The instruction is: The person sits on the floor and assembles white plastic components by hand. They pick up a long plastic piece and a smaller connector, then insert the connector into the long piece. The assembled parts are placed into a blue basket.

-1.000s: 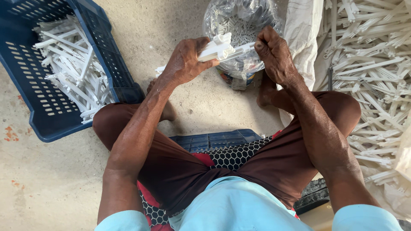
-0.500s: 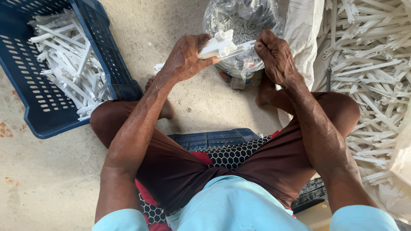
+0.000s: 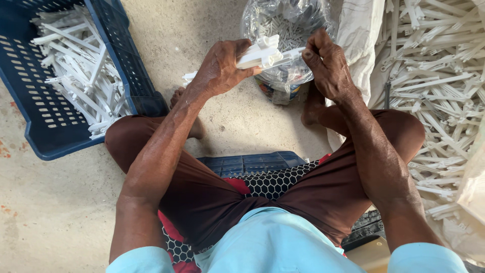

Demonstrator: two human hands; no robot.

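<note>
My left hand (image 3: 220,68) grips a bundle of long white plastic strips (image 3: 260,53), held roughly level in front of me. My right hand (image 3: 326,63) pinches the right end of that bundle, fingers closed on one strip. Both hands hover above a clear plastic bag (image 3: 288,25) with small white pieces inside. I sit with knees spread, bare feet on the concrete floor.
A dark blue slotted crate (image 3: 55,126) holding several white strips stands at the left. A large heap of white plastic pieces (image 3: 434,91) lies on a white sack at the right. A blue crate (image 3: 247,163) under a patterned cushion serves as my seat.
Both hands stay on the bundle. My right hand's fingers have shifted slightly along the strip's end; the bundle remains over the bag.
</note>
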